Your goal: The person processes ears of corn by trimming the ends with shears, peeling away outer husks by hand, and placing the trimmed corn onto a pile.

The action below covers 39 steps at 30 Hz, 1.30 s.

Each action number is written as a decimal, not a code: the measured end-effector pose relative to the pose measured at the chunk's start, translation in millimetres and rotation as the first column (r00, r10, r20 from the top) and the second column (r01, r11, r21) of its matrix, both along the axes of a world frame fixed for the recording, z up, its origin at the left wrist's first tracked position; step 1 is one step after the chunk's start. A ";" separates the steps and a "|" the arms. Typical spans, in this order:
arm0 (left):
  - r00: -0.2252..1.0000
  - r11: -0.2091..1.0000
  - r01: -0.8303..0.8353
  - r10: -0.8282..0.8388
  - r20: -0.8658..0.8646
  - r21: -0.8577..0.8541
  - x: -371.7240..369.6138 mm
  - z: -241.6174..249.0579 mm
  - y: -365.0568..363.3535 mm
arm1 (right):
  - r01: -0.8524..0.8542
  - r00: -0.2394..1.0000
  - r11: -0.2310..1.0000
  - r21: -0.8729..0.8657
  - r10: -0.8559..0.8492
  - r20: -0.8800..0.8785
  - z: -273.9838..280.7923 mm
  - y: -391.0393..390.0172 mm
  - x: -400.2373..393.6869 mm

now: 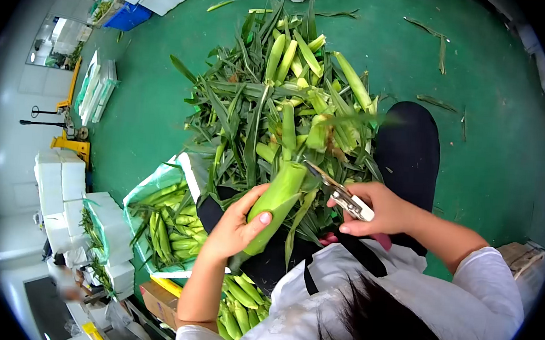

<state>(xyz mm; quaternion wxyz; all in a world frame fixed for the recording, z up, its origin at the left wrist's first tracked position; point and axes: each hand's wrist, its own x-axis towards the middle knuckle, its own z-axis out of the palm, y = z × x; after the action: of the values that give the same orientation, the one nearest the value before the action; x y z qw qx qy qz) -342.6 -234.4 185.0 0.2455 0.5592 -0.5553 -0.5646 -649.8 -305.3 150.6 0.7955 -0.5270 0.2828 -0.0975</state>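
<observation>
While left hand (234, 224) clamps green-husked corn ear (277, 199) above lap, right hand (386, 209), apart from it, grips pruning shears (349, 200) beside ear's flat upper end. Trimmed-looking ears (183, 233) fill lined box; leafy heap (232, 110) holds more, some apparently untrimmed.

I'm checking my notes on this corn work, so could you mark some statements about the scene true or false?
1. The left hand holds an ear of corn. True.
2. The right hand is empty. False: it holds shears.
3. The pallet jack is yellow. True.
4. The leaf pile lies on a table. False: it lies on the green floor.
</observation>
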 end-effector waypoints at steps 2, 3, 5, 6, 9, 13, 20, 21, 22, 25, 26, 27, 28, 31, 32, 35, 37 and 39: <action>0.991 0.989 -0.132 0.130 -0.027 -0.072 -3.7 -1.8 3.0 | 0.054 0.990 0.985 0.161 -0.073 0.119 6.4 10.6 0.2; 0.980 0.974 -0.197 0.192 -0.050 -0.114 -6.4 -3.8 4.4 | 0.070 0.976 0.974 0.215 -0.112 0.188 5.0 18.2 0.3; 0.876 0.899 -0.427 0.384 -0.293 -0.100 -19.3 -6.4 1.8 | 0.060 0.949 0.962 0.267 -0.138 0.282 -1.6 29.1 2.8; 0.797 0.847 -0.522 0.440 -0.414 -0.104 -24.8 -5.9 -5.0 | 0.047 0.931 0.912 0.407 -0.188 0.314 -1.8 34.0 5.0; 0.495 0.603 -0.795 0.583 -0.644 -0.065 -44.9 6.5 -29.4 | -0.059 0.893 0.779 0.624 -0.238 0.382 -7.5 52.0 7.5; 0.373 0.465 -0.880 0.554 -0.744 -0.095 -47.7 -3.6 -28.2 | -0.268 0.895 0.602 0.752 -0.134 0.426 8.2 71.9 3.8; 0.236 0.228 -0.965 0.538 -0.809 -0.130 -59.7 -9.1 -15.0 | -0.052 0.978 0.856 0.514 -0.060 0.199 14.0 48.5 27.4; 0.206 0.173 -0.976 0.530 -0.822 -0.133 -66.7 -5.8 -14.1 | -0.008 0.992 0.891 0.453 -0.050 0.117 10.8 48.0 36.0; 0.210 0.168 -0.976 0.535 -0.819 -0.140 -71.3 -5.1 -10.9 | 0.012 0.994 0.897 0.443 -0.058 0.091 13.1 43.9 44.6; 0.306 0.232 -0.949 0.499 -0.811 -0.215 -76.3 -30.5 11.7 | 0.154 0.986 0.961 0.227 -0.163 0.020 10.3 33.4 65.3; 0.297 0.202 -0.953 0.504 -0.811 -0.224 -79.2 -36.1 13.7 | 0.232 0.970 0.959 0.165 -0.242 0.041 0.3 31.7 72.2; 0.272 0.192 -0.961 0.523 -0.808 -0.200 -77.5 -38.1 14.3 | 0.253 0.965 0.963 0.096 -0.258 0.052 -4.4 27.5 78.5; 0.245 0.180 -0.968 0.543 -0.803 -0.174 -74.2 -39.1 14.7 | 0.299 0.953 0.954 -0.016 -0.297 0.059 -15.7 30.8 87.7; 0.158 0.191 -0.980 0.614 -0.773 -0.049 -62.8 -37.9 16.8 | 0.334 0.942 0.928 -0.162 -0.328 0.065 -33.2 34.1 99.3; 0.097 0.199 -0.979 0.638 -0.764 0.042 -59.0 -37.8 18.3 | 0.320 0.946 0.931 -0.178 -0.324 0.007 -35.7 34.4 98.7; -0.123 0.260 -0.879 0.686 -0.717 0.399 -30.1 -47.2 21.3 | 0.189 0.980 0.982 -0.023 -0.190 -0.056 -27.9 36.0 79.2; -0.162 0.241 -0.869 0.685 -0.710 0.431 -15.7 -52.1 25.5 | 0.228 0.969 0.970 -0.084 -0.235 -0.082 -27.4 42.3 61.3; -0.101 0.213 -0.925 0.662 -0.743 0.316 -12.6 -45.6 25.5 | 0.391 0.906 0.910 0.138 -0.353 -0.234 -22.2 37.6 45.6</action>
<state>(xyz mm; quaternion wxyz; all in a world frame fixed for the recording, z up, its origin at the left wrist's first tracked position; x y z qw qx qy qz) -355.2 -208.9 139.4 0.8260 0.4242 -0.0052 -0.3712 -604.3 -267.6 128.4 0.7735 -0.3957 0.4660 -0.1674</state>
